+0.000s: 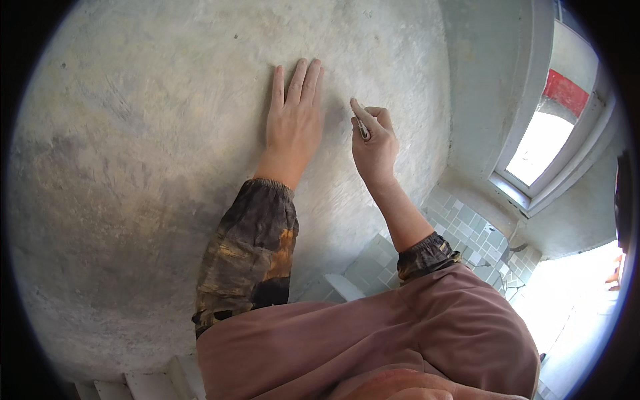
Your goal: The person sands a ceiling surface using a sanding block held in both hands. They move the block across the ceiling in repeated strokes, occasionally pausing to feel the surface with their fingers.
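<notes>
My left hand (293, 127) lies palm down against a mottled grey plaster wall (153, 127), its fingers stretched out and slightly apart. To the right of it, my right hand (375, 150) is closed around a slim, pale pen-like tool (364, 131), with the index finger extended along it. The end of the tool near the wall is hidden by the fingers, so its exact kind does not show. Dark patterned sleeves cover both forearms, and the right wrist is bare further down than the left.
A window (541, 147) with a pale frame stands in the adjoining wall at right. Small greenish tiles (460, 217) cover the lower part of the corner. Pale step-like ledges (150, 385) show at the bottom left. Bright light comes in at the lower right.
</notes>
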The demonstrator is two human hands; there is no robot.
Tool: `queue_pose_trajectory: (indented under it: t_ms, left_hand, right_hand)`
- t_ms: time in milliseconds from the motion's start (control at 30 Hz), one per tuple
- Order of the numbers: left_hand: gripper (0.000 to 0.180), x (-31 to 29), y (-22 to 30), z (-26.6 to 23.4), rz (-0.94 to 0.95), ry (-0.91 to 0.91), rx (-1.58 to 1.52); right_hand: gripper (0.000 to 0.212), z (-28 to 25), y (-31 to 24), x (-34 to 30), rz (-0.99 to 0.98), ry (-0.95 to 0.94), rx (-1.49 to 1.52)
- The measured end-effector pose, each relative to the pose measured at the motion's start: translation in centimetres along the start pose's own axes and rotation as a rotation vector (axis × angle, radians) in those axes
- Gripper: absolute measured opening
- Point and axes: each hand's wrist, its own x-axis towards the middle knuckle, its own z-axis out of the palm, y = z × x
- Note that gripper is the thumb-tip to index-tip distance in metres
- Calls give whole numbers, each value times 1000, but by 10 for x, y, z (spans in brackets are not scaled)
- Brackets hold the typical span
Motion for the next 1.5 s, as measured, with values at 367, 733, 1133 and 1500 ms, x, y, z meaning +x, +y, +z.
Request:
queue_pose_trajectory:
  t_ms: [367, 733, 1133, 1500]
  left_hand:
    - [67, -5, -23, -9, -87, 42, -37]
    - [62, -5, -38, -16, -122, 80, 50]
    - [60, -7, -43, -19, -126, 99, 79]
    - [59, -2, -43, -19, -128, 97, 67]
  right_hand:
    - [42, 7, 1, 0, -311, 41, -135]
    - [43, 38, -15, 31, -422, 135, -121]
    - [47, 36, -25, 40, -420, 110, -150]
    - [42, 36, -26, 40, -343, 15, -134]
